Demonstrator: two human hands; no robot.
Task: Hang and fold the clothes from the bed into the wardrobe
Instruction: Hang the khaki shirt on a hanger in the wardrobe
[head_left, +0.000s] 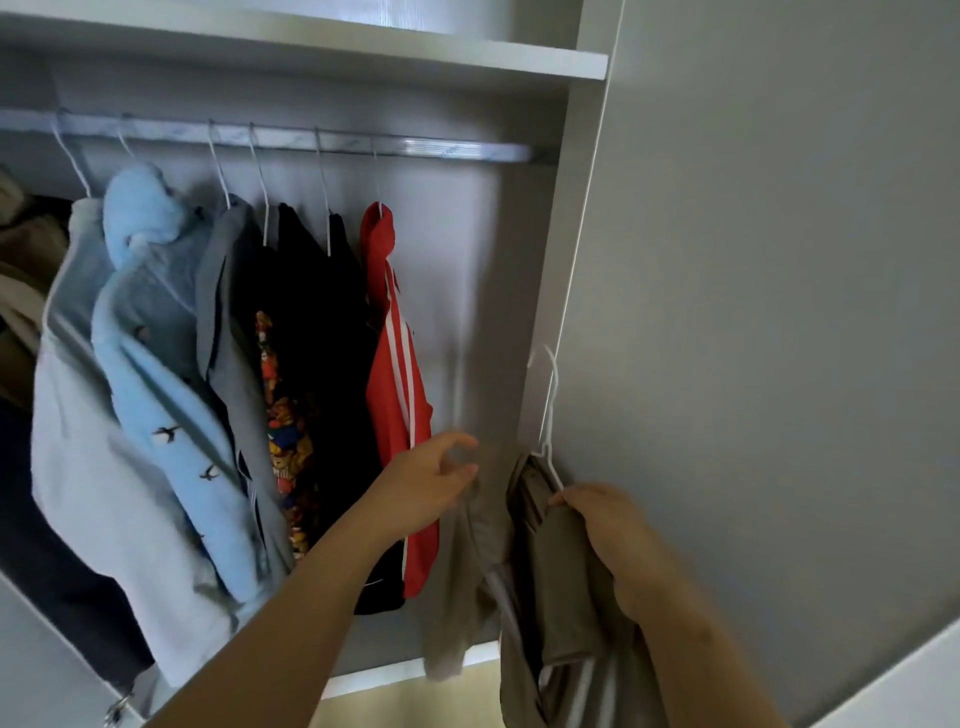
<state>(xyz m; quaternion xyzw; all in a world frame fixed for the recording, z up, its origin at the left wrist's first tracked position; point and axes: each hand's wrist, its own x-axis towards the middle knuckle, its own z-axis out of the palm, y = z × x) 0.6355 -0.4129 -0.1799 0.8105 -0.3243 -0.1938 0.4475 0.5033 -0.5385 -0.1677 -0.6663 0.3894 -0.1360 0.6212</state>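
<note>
- up and to the left of the grip, the wardrobe rail (311, 141) carries hung clothes. nearest the grip is a red jacket with white stripes (397, 395), then a dark top (343, 312), a black printed top (288, 374), a grey top (228, 312), a light blue fleece with bird motifs (156, 353) and a pale grey fleece (78, 426).
- the wardrobe side panel (558, 270) stands right behind the held hanger's hook. a plain grey door face (779, 260) lies to the right of the grip.
- counted: six rail hangers (218, 166), six garments on them, one hanger in hand, two hands.
- the right hand (613, 525) is clenched round the shoulder of an olive-grey garment (566, 597) and the held hanger (549, 400) inside it.
- the left hand (431, 483), just left of the grip, has loose, spread fingers at the garment's paler fabric. blur hides whether it touches.
- the hook points up above the grip. the garment hangs below it, its long axis vertical and its white stripes running downward.
</note>
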